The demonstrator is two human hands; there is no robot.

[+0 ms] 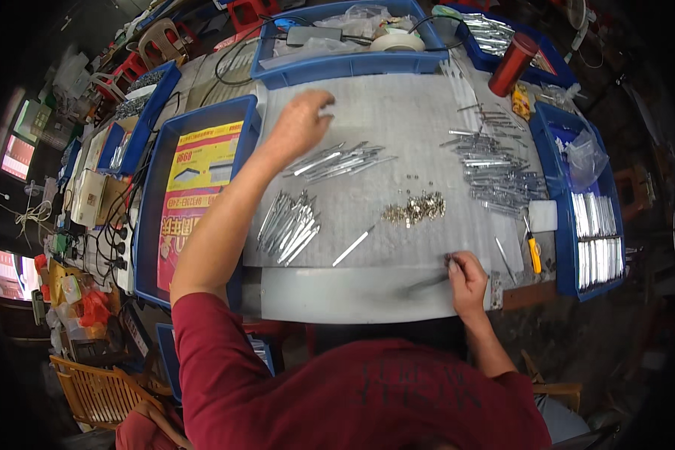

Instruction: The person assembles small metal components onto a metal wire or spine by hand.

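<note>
My left hand [305, 120] is over the far left of the pale worktop sheet [397, 105], fingers apart and nothing visible in them. Just below it lies a loose pile of thin silvery metal strips [341, 161]. Nearer to me is a second silvery pile [289, 225]. At the front edge my right hand [466, 281] is closed in a pinch; a dark blurred streak shows beside its fingertips, too smeared to name. Between the hands are a heap of small brassy metal pieces [416, 208] and one single strip [354, 246] lying slantwise.
More metal strips [495, 169] spread on the right, with a yellow-handled tool [533, 251] nearby. Blue trays stand around the sheet: left [150, 225], far side [352, 71] and right [570, 277]. A red cylinder [514, 64] rises at the far right.
</note>
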